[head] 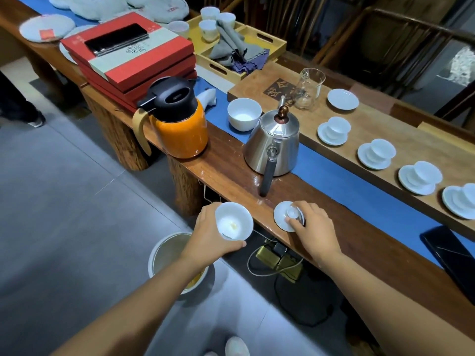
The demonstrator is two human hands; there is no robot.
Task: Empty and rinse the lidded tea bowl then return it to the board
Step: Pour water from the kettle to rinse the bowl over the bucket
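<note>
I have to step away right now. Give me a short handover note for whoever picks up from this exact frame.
Left hand: grips the tea bowl, tilted over the waste bin on the floor; a small residue shows inside.
Right hand: grip on the lid by its knob, at the table edge.
Done: lid off, bowl mostly emptied.
Left: rinse, probably from the steel kettle, dump, re-lid, return to the empty saucer on the board.

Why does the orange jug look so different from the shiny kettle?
The orange jug has a black plastic top and a tan strap; the steel kettle is bare silver metal with a brown knob and a long dark handle. The jug is taller, the kettle squatter. Both stand upright on the wooden table.
</note>
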